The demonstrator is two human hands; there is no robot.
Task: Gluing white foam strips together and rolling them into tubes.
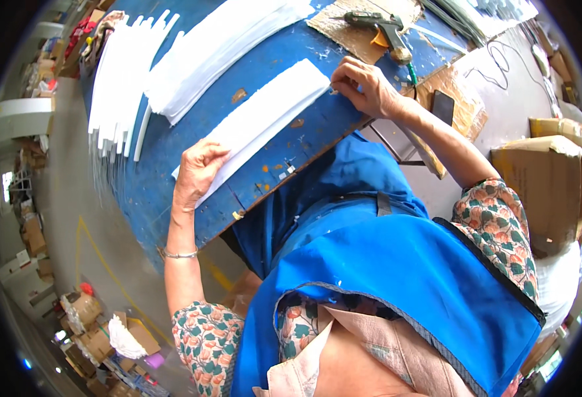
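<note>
A blue apron (pixel 397 264) over a floral blouse fills the lower part of the view, nearest the lens, with both bare forearms reaching up from it to a worn blue worktop (pixel 172 178). The left hand (pixel 197 173), a thin bracelet at its wrist, is curled over the near end of a long white strip stack (pixel 264 119), fingers bent down onto its edge and pressing it against the worktop. The right hand (pixel 360 86) pinches the far end of the same stack between thumb and fingertips. The stack lies flat and slantwise across the worktop, close to its near edge, stretched between the two hands.

Beyond it lies a second, broader pile of white strips (pixel 224 46), and to the left a fan of narrow white slats (pixel 122 79) spreads toward the worktop's edge. A glue gun (pixel 383 30) rests on a scrap of brown cardboard (pixel 363 26) just above the right hand. A dark flat phone (pixel 443 106) lies on another brown board to the right.

On the floor at right stands an open brown cardboard box (pixel 545 185), plain-sided. At lower left, small brown cartons (pixel 89 317) cluster beside a white crumpled bundle (pixel 124 339), near a yellow line painted on the grey floor.
</note>
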